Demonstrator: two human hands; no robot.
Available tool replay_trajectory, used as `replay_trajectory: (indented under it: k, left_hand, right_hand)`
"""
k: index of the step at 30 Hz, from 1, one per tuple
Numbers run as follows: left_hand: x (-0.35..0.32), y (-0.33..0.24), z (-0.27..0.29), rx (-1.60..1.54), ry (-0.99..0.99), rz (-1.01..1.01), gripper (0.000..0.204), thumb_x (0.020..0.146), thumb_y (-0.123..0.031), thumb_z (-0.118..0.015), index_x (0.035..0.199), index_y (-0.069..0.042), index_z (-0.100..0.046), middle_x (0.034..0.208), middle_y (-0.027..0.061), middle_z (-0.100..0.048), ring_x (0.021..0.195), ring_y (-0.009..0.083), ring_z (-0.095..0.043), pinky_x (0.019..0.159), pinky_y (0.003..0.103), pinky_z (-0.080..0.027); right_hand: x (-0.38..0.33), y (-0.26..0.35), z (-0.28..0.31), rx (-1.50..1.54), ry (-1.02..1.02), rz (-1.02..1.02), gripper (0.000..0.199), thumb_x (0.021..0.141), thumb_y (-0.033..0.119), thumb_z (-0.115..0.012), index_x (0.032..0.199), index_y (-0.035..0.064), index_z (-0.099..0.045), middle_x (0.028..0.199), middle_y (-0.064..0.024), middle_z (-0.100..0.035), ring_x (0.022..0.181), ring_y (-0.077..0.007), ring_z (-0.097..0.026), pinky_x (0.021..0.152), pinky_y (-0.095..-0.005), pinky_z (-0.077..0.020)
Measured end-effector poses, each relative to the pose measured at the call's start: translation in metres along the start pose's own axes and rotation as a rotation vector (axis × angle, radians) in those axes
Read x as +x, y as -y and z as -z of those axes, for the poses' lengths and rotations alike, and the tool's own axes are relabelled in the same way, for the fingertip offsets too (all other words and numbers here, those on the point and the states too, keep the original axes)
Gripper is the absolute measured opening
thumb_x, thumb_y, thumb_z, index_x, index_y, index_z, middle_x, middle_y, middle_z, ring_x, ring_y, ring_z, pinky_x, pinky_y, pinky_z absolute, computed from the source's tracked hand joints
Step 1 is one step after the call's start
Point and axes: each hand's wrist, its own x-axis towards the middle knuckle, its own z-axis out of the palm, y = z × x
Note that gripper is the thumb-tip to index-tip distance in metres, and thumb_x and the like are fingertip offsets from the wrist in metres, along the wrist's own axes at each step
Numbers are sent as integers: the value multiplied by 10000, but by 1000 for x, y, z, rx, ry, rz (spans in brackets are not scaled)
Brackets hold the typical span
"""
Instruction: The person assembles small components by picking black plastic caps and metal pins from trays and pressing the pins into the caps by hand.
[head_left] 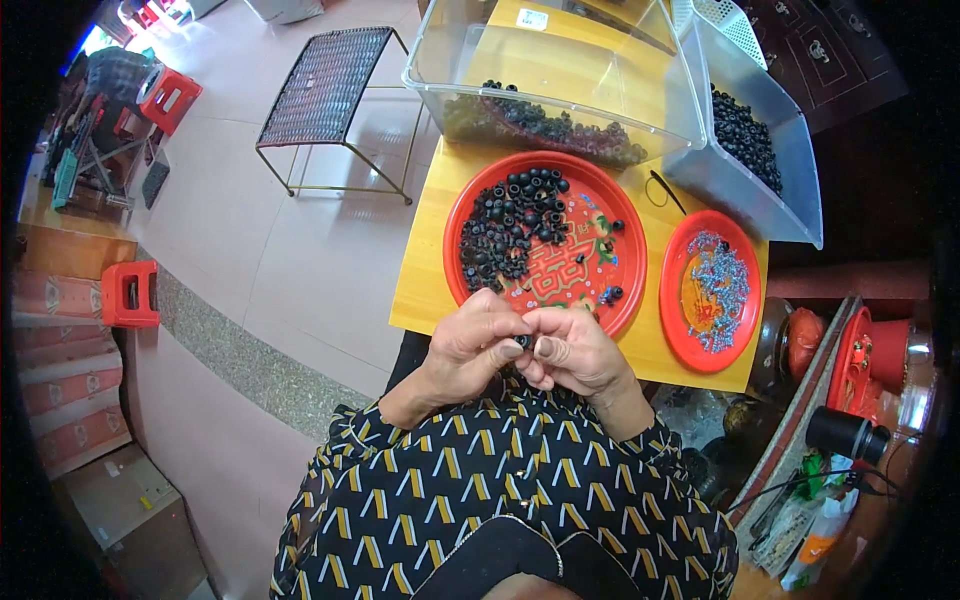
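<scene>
**Black ring pinched between two hands above the table edge**

Black and small, a ring-shaped part (522, 341) sits just below the middle of the frame, gripped between the fingertips of both hands. The left hand (470, 345) is curled narrow, thumb and forefinger closed on the part from its side; the right hand (575, 352) meets it from the other side, thumb pressed against the same piece. Whether a second, smaller item is also held there is too small to tell.

Directly above the hands lies a large red plate (630, 270) with a heap of similar black rings (510, 225) on its left half and a few strays on its right. To the right of it, a smaller red plate (672, 300) holds a scatter of silvery screws (718, 285). Both rest on a yellow table (425, 290). Toward the top of the frame stand a clear plastic bin (560, 70) with dark parts along its bottom and, to the upper right, a tilted pale bin (790, 200) with more black pieces.

The hands hover over the near table edge and the person's patterned lap, not over a plate. My judgement is that a slip of the fingertips would send the ring down onto clothing or the tiled floor (300, 260) at the left, where something so dark and small would roll off. The grip is by fingertips only, and a piece that small gives little surface to hold.
</scene>
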Motion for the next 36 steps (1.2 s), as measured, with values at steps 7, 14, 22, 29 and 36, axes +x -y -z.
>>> replay_trajectory:
  k: [7,14,22,29,36]
  left_hand:
    - [0,0,-4,37,5,-103,131,744,-74,-631,855,-14,-597,725,68,-529,656,201,-490,608,301,-387]
    - [4,-2,-11,30,-27,-67,129,761,-70,-623,872,-7,-602,718,71,-534,665,199,-519,603,286,-412]
    - [12,-15,-2,-135,-118,100,282,826,-78,-575,1068,59,-523,797,42,-472,714,105,-456,649,212,-381]
    - [3,-35,18,-199,-255,114,230,838,-54,-557,1039,57,-542,846,48,-498,727,102,-482,653,219,-400]
    - [17,-67,12,-170,-171,20,236,821,-29,-568,1034,67,-542,844,57,-506,713,92,-478,602,197,-388]
  right_hand:
    - [-2,-9,-5,-52,-7,116,256,847,242,-574,931,10,-508,711,-19,-531,551,-55,-499,444,-170,-400]
    - [-5,2,-6,-142,-48,99,214,864,230,-552,902,25,-504,678,-10,-519,535,-48,-490,433,-170,-394]
    - [-46,117,8,-463,-455,692,167,850,175,-545,905,17,-550,711,-44,-573,538,-80,-535,432,-188,-430]
    - [-84,226,10,-1962,-1392,765,444,805,280,-630,1073,-59,-529,779,-59,-572,621,-94,-535,546,-230,-451]
    - [-147,159,-123,-1649,-449,1329,694,772,337,-554,1338,58,-264,1144,-225,-462,837,-222,-552,629,-266,-450]
